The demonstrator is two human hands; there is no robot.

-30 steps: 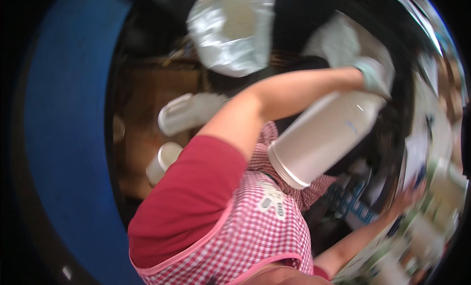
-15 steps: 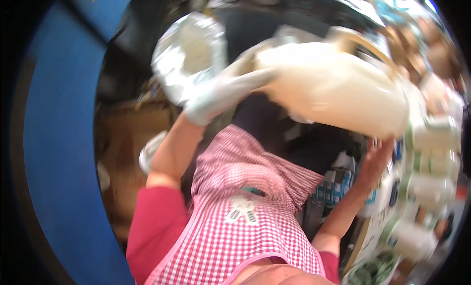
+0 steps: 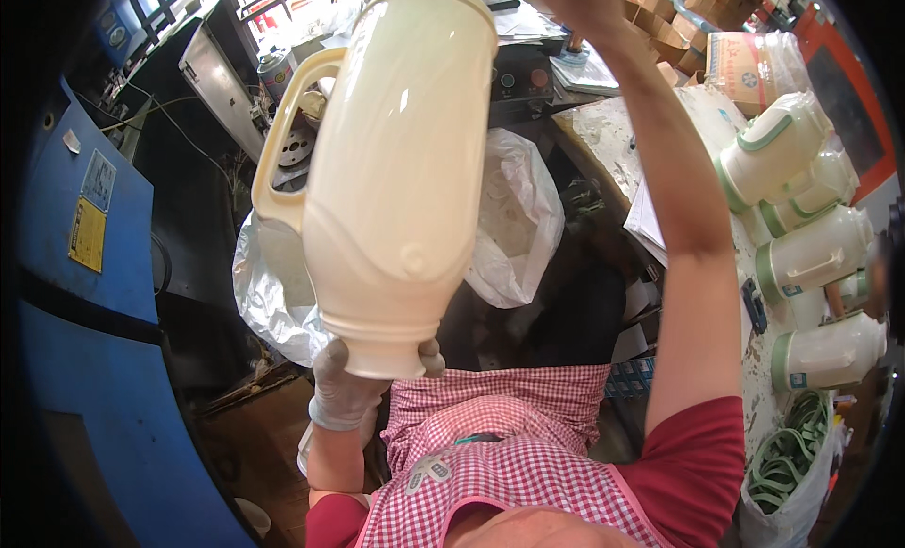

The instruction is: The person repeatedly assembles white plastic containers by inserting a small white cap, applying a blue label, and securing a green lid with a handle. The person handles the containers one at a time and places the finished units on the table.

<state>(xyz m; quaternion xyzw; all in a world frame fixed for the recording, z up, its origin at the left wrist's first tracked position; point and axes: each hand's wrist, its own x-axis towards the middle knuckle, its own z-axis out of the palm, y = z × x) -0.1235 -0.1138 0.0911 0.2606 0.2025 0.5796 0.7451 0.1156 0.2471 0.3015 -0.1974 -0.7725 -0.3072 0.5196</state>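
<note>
My left hand (image 3: 341, 390), in a pale glove, grips the narrow neck of a cream plastic jug body (image 3: 401, 162). The jug hangs in front of me with its neck toward me and its wide end away, its loop handle on the left side. My bare right hand (image 3: 580, 3) is at the upper edge of the view, to the right of the jug's wide end. Its fingers are cut off by the frame, so what they do is hidden.
Two white plastic bags (image 3: 517, 218) (image 3: 273, 298) hang open beyond my lap. On the right bench, several white jugs with green trim (image 3: 815, 256) stand in a row by a sack of green plastic loops (image 3: 792, 449). A blue machine cabinet (image 3: 90, 359) is on the left.
The jug has swung from lying sideways to pointing away from me, handle now left. My left hand has come down and toward me; my right hand has left the jug's underside and risen far ahead.
</note>
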